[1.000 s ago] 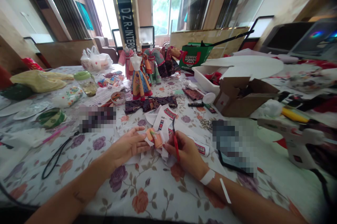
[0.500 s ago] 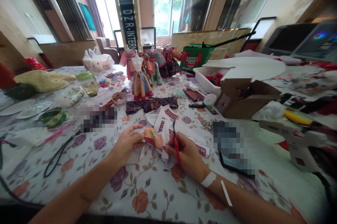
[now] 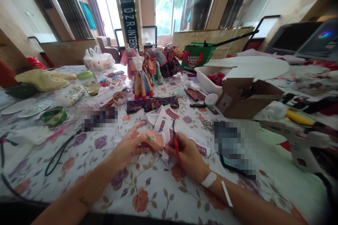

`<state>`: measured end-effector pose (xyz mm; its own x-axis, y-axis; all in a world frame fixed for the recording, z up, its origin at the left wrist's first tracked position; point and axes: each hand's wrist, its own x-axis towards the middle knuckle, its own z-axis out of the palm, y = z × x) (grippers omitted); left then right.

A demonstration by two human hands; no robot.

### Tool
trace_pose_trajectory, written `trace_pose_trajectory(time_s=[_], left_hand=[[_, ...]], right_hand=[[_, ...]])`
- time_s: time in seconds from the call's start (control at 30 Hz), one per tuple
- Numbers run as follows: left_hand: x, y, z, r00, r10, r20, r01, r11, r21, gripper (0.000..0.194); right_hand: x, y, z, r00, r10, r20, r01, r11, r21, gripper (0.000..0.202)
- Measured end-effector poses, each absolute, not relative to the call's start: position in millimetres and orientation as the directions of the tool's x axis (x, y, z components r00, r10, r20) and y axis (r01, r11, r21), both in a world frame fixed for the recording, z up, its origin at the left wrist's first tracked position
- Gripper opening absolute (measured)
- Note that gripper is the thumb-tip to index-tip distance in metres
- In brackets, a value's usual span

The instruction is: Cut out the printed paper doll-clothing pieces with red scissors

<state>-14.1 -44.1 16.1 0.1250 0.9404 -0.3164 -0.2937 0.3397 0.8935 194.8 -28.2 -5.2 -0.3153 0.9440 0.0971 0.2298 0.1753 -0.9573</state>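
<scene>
My left hand [image 3: 129, 144] pinches a small orange patterned piece of fabric [image 3: 153, 139] at the middle of the flowered tablecloth [image 3: 148, 186], index finger stretched out. My right hand [image 3: 188, 154] grips a red-handled tool [image 3: 175, 142], likely small scissors, its dark tip pointing up beside the fabric. White trimmed cloth pieces [image 3: 169, 117] lie under and behind both hands.
A doll in a colourful dress [image 3: 141, 79] stands behind, with more dressed dolls [image 3: 155, 59]. Dark fabric strip [image 3: 151, 104], open cardboard box [image 3: 246, 96], white tray [image 3: 208, 77], glue gun [image 3: 298, 135] at right, jar [image 3: 88, 82], green tape roll [image 3: 54, 116], black cord [image 3: 59, 154] at left.
My left hand turned the orange fabric piece and stretched its index finger out; the piece shifted slightly. My right hand with the red tool stayed nearly still.
</scene>
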Motion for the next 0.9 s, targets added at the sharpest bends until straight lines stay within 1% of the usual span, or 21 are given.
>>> trace_pose_trajectory(time_s=[0.07, 0.13, 0.27, 0.37, 0.43, 0.53, 0.63, 0.73, 0.8, 0.9], left_hand=[[-16, -41, 18, 0.248, 0.923, -0.293, -0.232, 0.350, 0.907, 0.040], [-17, -36, 18, 0.340, 0.887, -0.312, -0.225, 0.399, 0.889, 0.031], [-13, -25, 9, 0.328, 0.854, -0.403, -0.281, 0.495, 0.822, 0.018], [-9, -22, 4, 0.349, 0.835, -0.426, -0.278, 0.526, 0.804, 0.022], [-9, -23, 4, 0.382, 0.831, -0.404, -0.257, 0.516, 0.817, 0.026], [-11, -26, 6, 0.410, 0.826, -0.387, -0.184, 0.491, 0.852, 0.027], [-11, -28, 7, 0.412, 0.824, -0.390, -0.112, 0.470, 0.876, 0.031], [-8, -28, 6, 0.385, 0.845, -0.370, -0.103, 0.438, 0.893, 0.028], [-4, -28, 4, 0.345, 0.879, -0.330, -0.110, 0.387, 0.916, 0.022], [3, -28, -1, 0.284, 0.938, -0.197, -0.163, 0.250, 0.954, 0.017]], right_hand=[[195, -28, -4, -0.319, 0.943, 0.098, 0.219, 0.173, -0.960, 0.022], [194, -28, -4, -0.327, 0.940, 0.099, 0.223, 0.178, -0.959, 0.021], [194, -28, -3, -0.333, 0.938, 0.099, 0.249, 0.189, -0.950, 0.020], [194, -28, -4, -0.325, 0.940, 0.104, 0.265, 0.196, -0.944, 0.021], [194, -28, -5, -0.327, 0.941, 0.084, 0.282, 0.182, -0.942, 0.020], [195, -28, -8, -0.343, 0.938, 0.053, 0.285, 0.158, -0.945, 0.019], [195, -29, -10, -0.366, 0.929, 0.051, 0.278, 0.161, -0.947, 0.019], [195, -29, -10, -0.381, 0.923, 0.053, 0.273, 0.167, -0.947, 0.018], [195, -28, -10, -0.376, 0.925, 0.060, 0.271, 0.171, -0.947, 0.017], [195, -28, -9, -0.372, 0.926, 0.056, 0.260, 0.162, -0.952, 0.017]])
